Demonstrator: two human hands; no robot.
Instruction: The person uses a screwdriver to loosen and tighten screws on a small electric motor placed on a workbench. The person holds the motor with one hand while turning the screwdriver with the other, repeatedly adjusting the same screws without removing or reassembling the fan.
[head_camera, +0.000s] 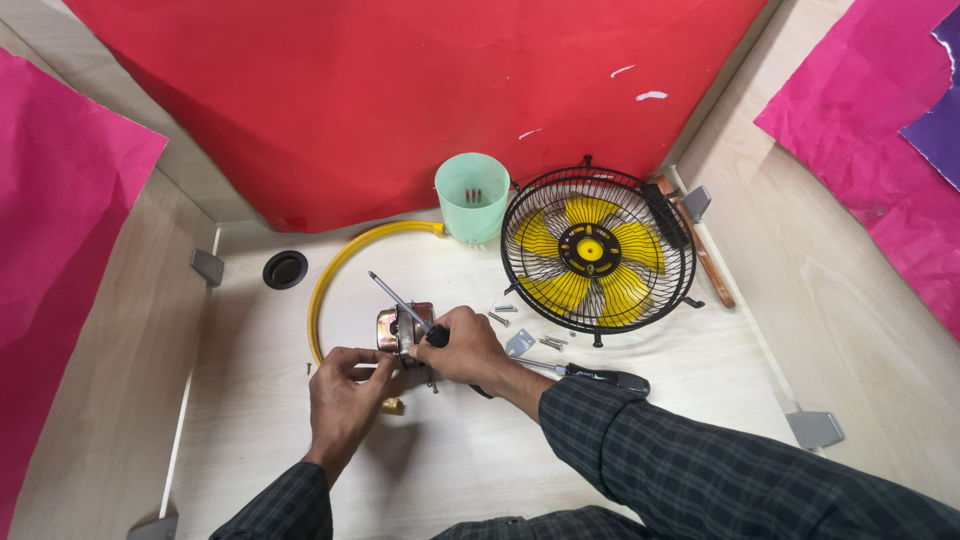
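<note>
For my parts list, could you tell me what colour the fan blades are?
The fan blades are yellow, seen in the head view.

1. The surface (480, 470) is pale wood-grain board, evenly lit, with soft shadows.
2. Low wooden walls (820, 270) of the same pale board rise along its left, far and right edges.
3. A red sheet (400, 100) covers the far wall.
4. Pink paper (60, 260) hangs on the left wall and more on the right wall.
5. Grey brackets (207, 266) sit along the side edges.
6. A black round hole (285, 269) lies near the far left corner.
</note>
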